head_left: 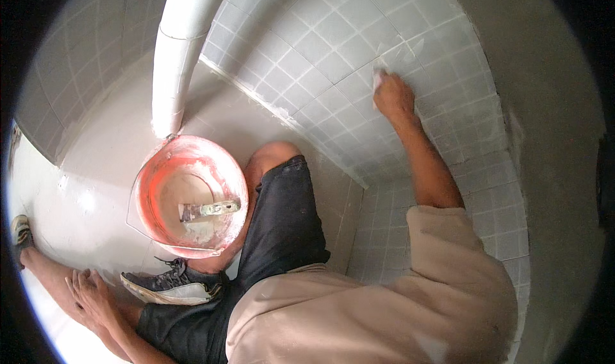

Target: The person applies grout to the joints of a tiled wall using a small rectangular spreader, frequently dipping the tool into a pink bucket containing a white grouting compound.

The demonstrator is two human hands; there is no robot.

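My right hand [394,96] is closed around a small whitish flat piece [378,77], pressed against the grey tiled wall [314,47]; its exact kind is blurred. Pale lines run between the tiles, and white smears mark the wall just above the hand. Fingers spread, my left hand [91,298] rests on my left shin and holds nothing. In front of me an orange-red bucket [148,194] has whitish paste [182,191] coating its inside. A short-handled tool [211,209] caked with the paste lies in it; whether it is a scraper or a brush I cannot tell.
A white pipe [179,50] rises behind the bucket. The bucket's wire handle [131,220] hangs down its left side. My bent legs and a dark shoe [173,284] are close to the bucket. Another tiled wall [83,63] stands at the far left, beyond the grey floor [106,146].
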